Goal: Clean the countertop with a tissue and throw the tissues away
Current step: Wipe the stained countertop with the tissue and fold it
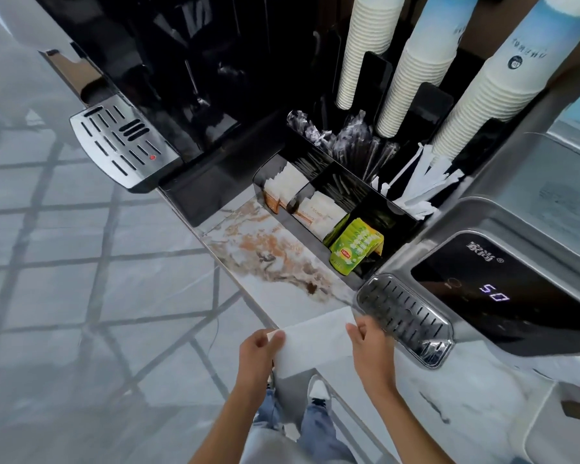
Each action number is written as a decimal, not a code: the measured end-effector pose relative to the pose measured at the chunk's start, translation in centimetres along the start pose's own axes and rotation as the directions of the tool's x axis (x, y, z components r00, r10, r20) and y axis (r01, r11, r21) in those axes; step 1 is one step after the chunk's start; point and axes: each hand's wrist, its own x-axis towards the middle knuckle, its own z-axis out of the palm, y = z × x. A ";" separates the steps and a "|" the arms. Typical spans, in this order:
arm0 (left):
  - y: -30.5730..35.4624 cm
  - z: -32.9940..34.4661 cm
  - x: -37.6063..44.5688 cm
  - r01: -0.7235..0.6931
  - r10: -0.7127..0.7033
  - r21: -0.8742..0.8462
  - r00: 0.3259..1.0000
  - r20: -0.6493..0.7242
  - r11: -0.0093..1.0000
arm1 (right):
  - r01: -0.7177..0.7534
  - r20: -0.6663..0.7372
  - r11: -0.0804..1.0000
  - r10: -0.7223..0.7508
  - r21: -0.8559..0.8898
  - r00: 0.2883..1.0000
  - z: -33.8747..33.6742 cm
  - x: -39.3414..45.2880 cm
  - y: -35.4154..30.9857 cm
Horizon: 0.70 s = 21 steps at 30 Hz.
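I hold a white tissue [310, 343] spread flat between both hands, just above the near edge of the marble countertop [248, 229]. My left hand [258, 353] pinches its left edge and my right hand [370, 346] pinches its right edge. Brown and orange smears [272, 252] run across the countertop beyond the tissue, ending in a small dark brown spot [312, 289] just ahead of it.
A black organizer [318, 242] with sugar sachets and green tea bags [354, 246] lines the back of the counter. A water dispenser with a drip tray [406, 323] stands to the right, a coffee machine tray [124, 142] to the left, and stacks of paper cups [412, 72] above.
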 end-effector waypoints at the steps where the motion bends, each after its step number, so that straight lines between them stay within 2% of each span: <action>1: -0.2 0.1 -0.1 0.008 -0.008 -0.013 1.000 0.000 1.000 | 0.002 -0.005 1.000 -0.002 0.022 1.000 -0.1 -0.3 0.1; 3: -0.6 0.2 -0.2 0.020 -0.020 -0.039 1.000 0.006 0.999 | 0.038 -0.043 0.999 -0.037 0.007 0.998 -0.4 -1.2 0.1; 8: -1.4 0.8 -0.5 0.045 -0.046 -0.067 0.999 -0.017 0.997 | 0.190 -0.132 0.964 -0.216 -0.186 0.967 -0.5 -3.0 0.6; 10: -1.3 1.1 -0.7 0.047 -0.049 -0.090 0.999 -0.023 0.995 | 0.286 -0.067 0.923 -0.312 -0.257 0.948 -0.1 -3.4 0.5; 13: -1.4 1.2 -0.8 0.032 -0.036 -0.092 0.999 -0.034 0.995 | 0.429 0.124 0.832 -0.413 -0.350 0.902 0.9 -3.5 0.9; 17: -0.6 1.2 -1.0 -0.078 0.075 -0.045 0.995 -0.064 0.996 | 0.489 0.300 0.797 -0.398 -0.355 0.867 1.7 -2.7 2.0; 21: 0.6 1.5 -1.4 -0.137 0.135 -0.061 0.990 -0.038 0.989 | 0.490 0.352 0.751 -0.357 -0.443 0.865 2.6 -2.4 2.7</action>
